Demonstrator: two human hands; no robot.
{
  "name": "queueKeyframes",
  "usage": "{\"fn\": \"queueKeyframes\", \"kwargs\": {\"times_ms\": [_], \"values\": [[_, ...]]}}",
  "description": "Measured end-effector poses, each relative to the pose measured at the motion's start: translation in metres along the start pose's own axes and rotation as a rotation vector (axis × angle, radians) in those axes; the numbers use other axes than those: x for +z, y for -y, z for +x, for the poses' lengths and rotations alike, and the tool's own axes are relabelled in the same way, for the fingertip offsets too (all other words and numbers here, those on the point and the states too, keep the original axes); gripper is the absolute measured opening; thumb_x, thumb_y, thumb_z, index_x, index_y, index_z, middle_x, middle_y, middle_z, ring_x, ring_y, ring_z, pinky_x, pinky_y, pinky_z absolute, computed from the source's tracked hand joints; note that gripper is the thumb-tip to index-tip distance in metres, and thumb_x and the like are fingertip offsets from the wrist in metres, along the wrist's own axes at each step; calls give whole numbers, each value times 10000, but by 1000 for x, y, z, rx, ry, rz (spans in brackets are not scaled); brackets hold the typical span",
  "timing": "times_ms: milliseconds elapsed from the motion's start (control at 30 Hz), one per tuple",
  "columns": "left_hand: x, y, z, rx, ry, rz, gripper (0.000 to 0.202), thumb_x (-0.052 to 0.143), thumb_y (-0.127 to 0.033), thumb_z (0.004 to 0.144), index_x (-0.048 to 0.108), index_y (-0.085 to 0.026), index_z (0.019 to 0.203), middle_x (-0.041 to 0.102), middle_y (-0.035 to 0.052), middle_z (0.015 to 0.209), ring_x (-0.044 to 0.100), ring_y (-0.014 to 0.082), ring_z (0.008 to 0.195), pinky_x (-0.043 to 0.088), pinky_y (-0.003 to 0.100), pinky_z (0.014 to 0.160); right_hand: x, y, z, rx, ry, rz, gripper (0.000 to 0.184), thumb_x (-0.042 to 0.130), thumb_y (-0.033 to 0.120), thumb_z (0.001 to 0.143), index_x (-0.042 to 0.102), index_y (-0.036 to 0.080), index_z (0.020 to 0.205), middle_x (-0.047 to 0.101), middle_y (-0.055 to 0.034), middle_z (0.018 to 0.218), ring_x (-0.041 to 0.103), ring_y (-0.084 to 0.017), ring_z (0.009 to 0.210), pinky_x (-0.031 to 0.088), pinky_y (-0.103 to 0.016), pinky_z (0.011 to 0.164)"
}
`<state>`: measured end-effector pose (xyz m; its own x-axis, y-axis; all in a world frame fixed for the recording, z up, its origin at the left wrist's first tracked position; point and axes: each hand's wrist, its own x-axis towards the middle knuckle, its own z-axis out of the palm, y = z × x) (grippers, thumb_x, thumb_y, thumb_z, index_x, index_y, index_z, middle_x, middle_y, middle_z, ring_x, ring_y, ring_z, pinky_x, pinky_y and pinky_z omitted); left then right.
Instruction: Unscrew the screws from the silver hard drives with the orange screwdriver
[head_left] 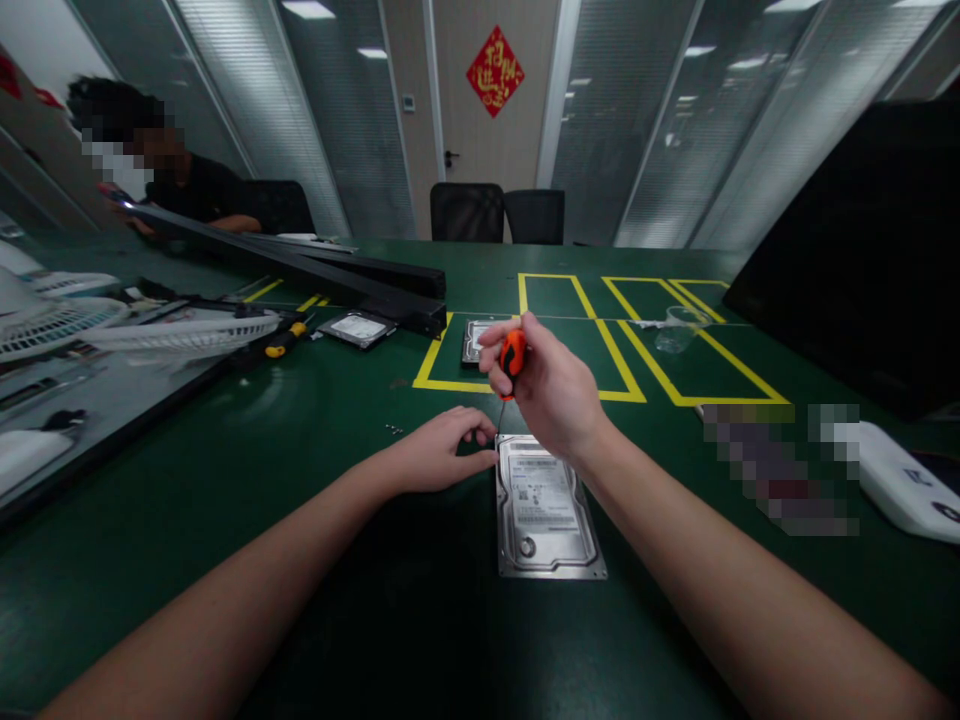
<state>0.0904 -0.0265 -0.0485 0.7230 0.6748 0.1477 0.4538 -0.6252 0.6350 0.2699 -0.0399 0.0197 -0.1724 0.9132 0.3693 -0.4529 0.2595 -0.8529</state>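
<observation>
In front of me a silver hard drive (541, 515) lies label side up on the green table. My right hand (555, 385) is closed around the orange and black handle of a screwdriver (513, 355), held above the drive. Its thin shaft points down at the drive's far left corner. Beside that corner rests my left hand (442, 450), with thumb and fingers apart and their tips at the drive's left edge. Whether they press on it I cannot tell. Left of this hand are several tiny screws (394, 429).
Behind my right hand sits another hard drive (474, 342), partly hidden; a third drive (358, 328) is farther left. A yellow and black screwdriver (286, 340), white fans (180, 330) and long black bars (322, 268) lie left. Right are a clear cup (679, 330) and dark monitor (862, 260). A person (195, 190) sits far left.
</observation>
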Motion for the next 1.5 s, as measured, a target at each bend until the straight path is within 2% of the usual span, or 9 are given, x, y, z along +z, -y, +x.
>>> {"fn": "queueKeyframes", "kwargs": {"times_ms": [267,467,600,800,933,1067,1167,1300,1500], "values": [[-1,-1,0,-9,2,14,287,670,-415,968,657,-172,1121,658,67,1034,617,223,945,521,364,854,2,2,-1,1,-71,-22,371,835,415,845,508,241,857,712,35,789,573,-98,576,350,-253,543],[0,-2,0,-1,-1,11,272,665,-411,970,653,-173,1101,654,61,1016,615,219,938,518,357,849,-1,1,1,-9,-40,-30,379,636,547,964,670,182,866,672,-9,768,522,-97,585,383,-275,565],[0,0,0,-1,-2,18,271,666,-408,970,656,-176,1110,655,63,1029,617,221,952,519,364,865,-1,-1,0,-8,-62,-49,322,771,483,897,600,215,848,706,2,831,624,-110,675,461,-274,657],[-1,0,1,3,2,10,287,665,-420,973,657,-172,1116,656,64,1029,616,220,948,521,365,861,0,0,0,-3,-30,3,323,733,497,926,571,225,868,658,35,728,446,-79,500,288,-265,501],[0,1,0,6,-1,5,266,663,-415,976,654,-182,1106,651,58,1027,614,214,945,521,359,859,-1,1,1,-4,-28,8,357,602,504,994,673,179,865,685,-23,783,541,-104,594,400,-282,578],[0,1,-1,2,5,16,272,660,-426,979,650,-188,1110,653,60,1037,617,218,953,525,366,864,0,1,-1,14,-69,-24,297,792,412,883,564,226,849,711,8,825,647,-121,682,465,-280,653],[-1,-1,0,-5,6,19,287,660,-433,976,650,-184,1118,656,65,1039,617,222,950,525,367,857,1,2,-2,16,-65,-24,404,855,432,824,497,252,866,697,41,785,562,-98,576,373,-264,550],[-1,-2,1,-8,8,15,284,660,-425,975,657,-182,1120,656,64,1035,612,219,946,520,357,851,0,2,0,8,-50,-6,362,672,566,939,647,209,886,661,9,758,483,-94,550,352,-277,536],[-1,-3,1,-15,4,24,271,660,-410,971,658,-177,1109,655,64,1027,615,222,944,521,364,853,-1,2,0,-2,-80,-15,270,793,369,883,574,220,831,711,9,822,647,-120,668,442,-269,628]]}}
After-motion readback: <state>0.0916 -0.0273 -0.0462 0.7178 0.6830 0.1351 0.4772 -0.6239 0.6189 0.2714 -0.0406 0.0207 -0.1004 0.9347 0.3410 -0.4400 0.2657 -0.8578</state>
